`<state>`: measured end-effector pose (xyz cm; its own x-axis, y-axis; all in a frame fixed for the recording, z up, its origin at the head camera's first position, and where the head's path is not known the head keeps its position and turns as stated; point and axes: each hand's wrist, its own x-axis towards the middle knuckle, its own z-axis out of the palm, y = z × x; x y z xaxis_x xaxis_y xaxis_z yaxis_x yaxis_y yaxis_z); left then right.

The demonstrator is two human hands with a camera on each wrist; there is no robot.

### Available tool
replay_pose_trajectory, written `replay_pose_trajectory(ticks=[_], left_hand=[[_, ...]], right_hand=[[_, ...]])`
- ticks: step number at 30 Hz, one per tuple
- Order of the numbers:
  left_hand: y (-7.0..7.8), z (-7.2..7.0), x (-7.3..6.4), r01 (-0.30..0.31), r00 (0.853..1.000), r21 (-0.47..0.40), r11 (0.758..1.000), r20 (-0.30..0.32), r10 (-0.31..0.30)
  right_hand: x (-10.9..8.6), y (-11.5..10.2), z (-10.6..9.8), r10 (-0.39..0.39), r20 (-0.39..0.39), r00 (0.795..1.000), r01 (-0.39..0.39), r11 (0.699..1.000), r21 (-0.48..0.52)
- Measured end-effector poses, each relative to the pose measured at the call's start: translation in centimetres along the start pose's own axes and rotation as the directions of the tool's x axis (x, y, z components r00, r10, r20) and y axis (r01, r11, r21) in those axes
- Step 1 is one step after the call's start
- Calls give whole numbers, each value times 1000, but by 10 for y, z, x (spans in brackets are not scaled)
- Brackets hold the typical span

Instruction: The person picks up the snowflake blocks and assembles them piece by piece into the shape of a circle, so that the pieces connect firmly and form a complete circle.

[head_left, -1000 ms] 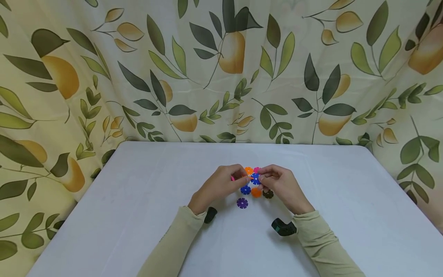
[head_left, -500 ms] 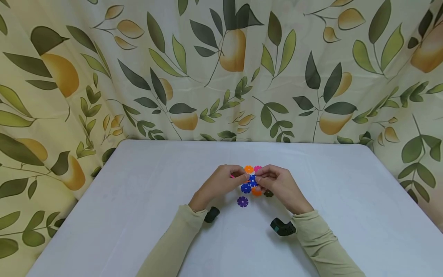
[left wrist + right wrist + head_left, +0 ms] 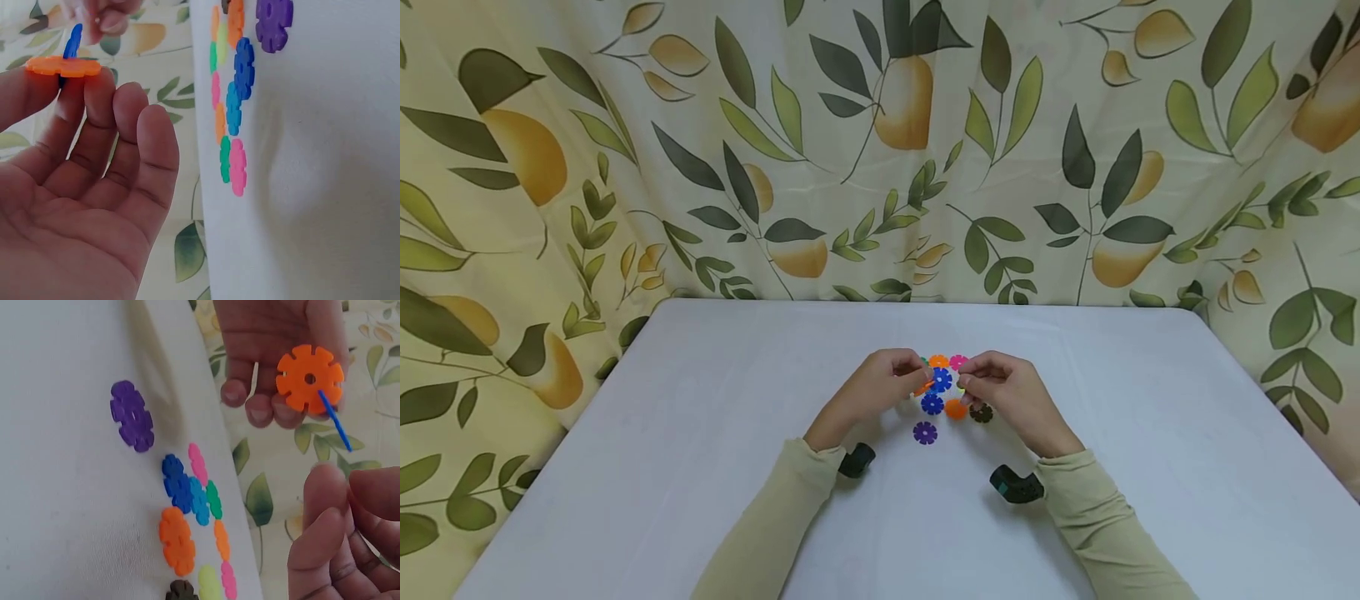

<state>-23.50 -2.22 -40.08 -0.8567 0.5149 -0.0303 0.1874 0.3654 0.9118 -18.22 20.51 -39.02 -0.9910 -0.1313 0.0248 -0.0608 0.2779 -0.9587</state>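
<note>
Thumb and fingers of my left hand (image 3: 874, 388) pinch an orange notched plastic disc (image 3: 305, 370), shaped like a flower. A blue notched disc (image 3: 940, 380) is slotted into its edge, standing crosswise to it in both wrist views. My right hand (image 3: 1011, 402) is just to the right, loosely bent, with nothing between thumb and fingertips; in the right wrist view a gap separates them from the blue disc. Under and around the hands lie loose discs: purple (image 3: 925, 432), dark blue (image 3: 932, 404), orange (image 3: 956, 409), brown (image 3: 981, 413) and pink (image 3: 958, 362).
More discs, light blue (image 3: 199, 501), green (image 3: 214, 499) and yellow (image 3: 208, 582), lie in the same cluster on the white table (image 3: 715, 508). Behind the table's far edge hangs a leaf-patterned curtain (image 3: 850, 208). A black wrist camera (image 3: 1017, 485) sits at the right cuff.
The right fingers have let go of the blue disc. The left hand has drawn slightly left and away with the joined orange and blue discs, widening the gap between the hands.
</note>
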Motion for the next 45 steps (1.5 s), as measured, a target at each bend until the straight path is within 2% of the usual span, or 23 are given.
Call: replay_pose_trajectory(ticks=[5, 10, 13, 18, 26, 31, 41, 45], left_hand=[[0, -2, -1, 4, 1000, -47, 999, -30, -5], [0, -2, -2, 8, 998, -93, 996, -54, -13], [0, -1, -2, 7, 998, -123, 992, -64, -15], [1, -1, -2, -7, 996, -166, 986, -91, -8], [0, -1, 0, 13, 993, -249, 968, -113, -43], [-1, -3, 1, 21, 993, -282, 959, -107, -54], [-1, -4, 2, 46, 994, -308, 950, -83, -75], [-2, -4, 2, 48, 993, -325, 944, -85, -80]], right_hand=[[0, 5, -5, 18, -20, 1000, -20, 997, -79], [0, 10, -6, 76, -45, 996, -83, 979, -187], [1, 12, -7, 102, -49, 994, -112, 957, -268], [1, 19, -14, 101, -28, 994, -104, 909, -404], [1, 25, -20, 107, 86, 991, -44, 842, -537], [4, 26, -18, 97, 123, 988, -6, 809, -587], [6, 23, -16, 92, 135, 987, 9, 794, -608], [6, 24, -17, 90, 140, 986, 12, 799, -601]])
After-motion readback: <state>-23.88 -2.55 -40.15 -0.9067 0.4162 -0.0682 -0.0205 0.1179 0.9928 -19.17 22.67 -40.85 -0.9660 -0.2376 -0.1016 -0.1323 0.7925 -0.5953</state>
